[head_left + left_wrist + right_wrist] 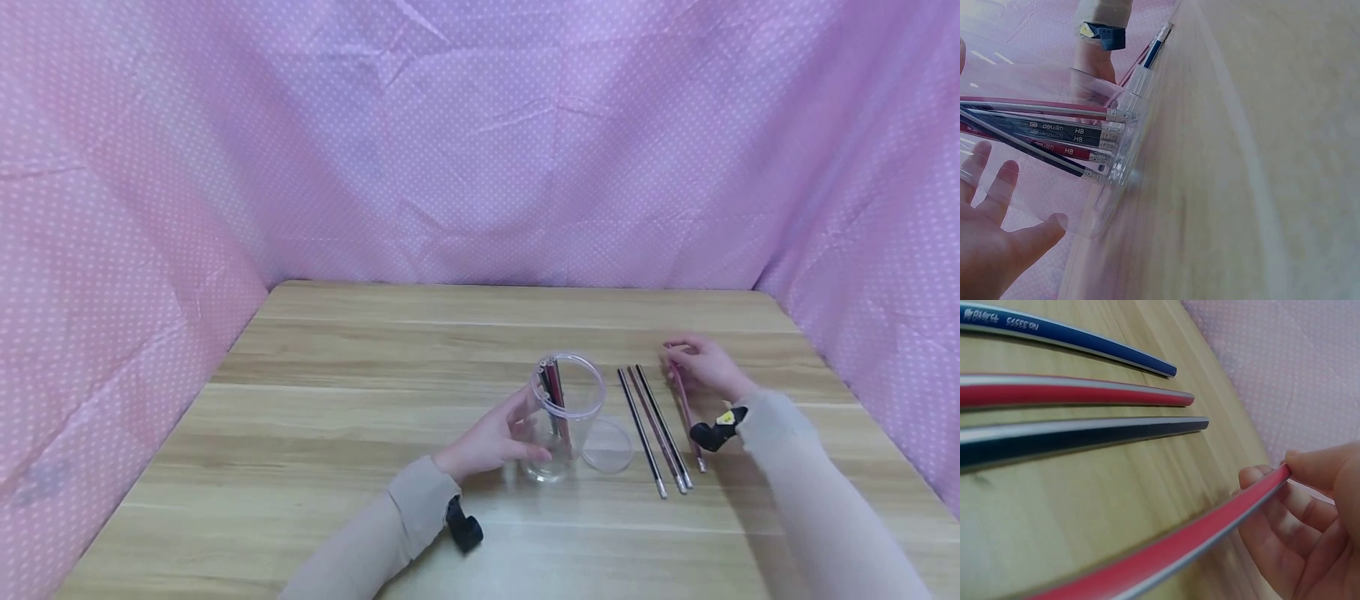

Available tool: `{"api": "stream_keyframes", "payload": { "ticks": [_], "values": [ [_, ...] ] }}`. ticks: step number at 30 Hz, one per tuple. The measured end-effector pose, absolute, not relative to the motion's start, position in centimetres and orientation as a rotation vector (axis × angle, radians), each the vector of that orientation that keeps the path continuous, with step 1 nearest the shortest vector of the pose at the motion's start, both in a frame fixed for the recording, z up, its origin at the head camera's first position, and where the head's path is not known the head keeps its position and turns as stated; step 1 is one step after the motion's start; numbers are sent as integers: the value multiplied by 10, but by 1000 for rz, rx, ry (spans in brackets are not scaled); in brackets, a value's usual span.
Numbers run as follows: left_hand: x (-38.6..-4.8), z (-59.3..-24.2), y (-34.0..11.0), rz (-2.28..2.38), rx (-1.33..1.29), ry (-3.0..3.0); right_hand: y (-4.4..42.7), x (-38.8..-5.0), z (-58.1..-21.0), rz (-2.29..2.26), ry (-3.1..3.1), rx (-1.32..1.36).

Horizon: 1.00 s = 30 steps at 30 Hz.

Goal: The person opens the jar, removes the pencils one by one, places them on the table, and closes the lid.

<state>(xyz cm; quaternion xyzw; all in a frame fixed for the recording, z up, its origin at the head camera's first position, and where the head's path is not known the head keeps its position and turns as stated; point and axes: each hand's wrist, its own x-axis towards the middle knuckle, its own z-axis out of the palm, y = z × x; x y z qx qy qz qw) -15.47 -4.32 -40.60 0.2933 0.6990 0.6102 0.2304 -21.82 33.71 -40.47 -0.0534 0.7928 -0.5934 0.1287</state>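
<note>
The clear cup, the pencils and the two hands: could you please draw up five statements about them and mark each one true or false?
1. The left hand holds the clear cup. True.
2. The right hand pinches a dark pencil. False: it pinches a red pencil.
3. Three loose pencils lie on the table between the cup and the right hand. True.
4. The cup is empty. False: several pencils inside have their metal ends at its base.
5. The clear lid is on the cup. False: it lies on the table beside it.
</note>
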Motion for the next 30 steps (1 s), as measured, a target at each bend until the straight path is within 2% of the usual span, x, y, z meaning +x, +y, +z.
{"api": "stream_keyframes", "payload": {
  "ticks": [10,30],
  "values": [
    [-154,-405,-43,1683,805,1908,321,-219,-403,-1596,2334,16],
    [-155,-406,-44,1670,816,1922,314,-220,-412,-1437,2478,-27]
  ]
}}
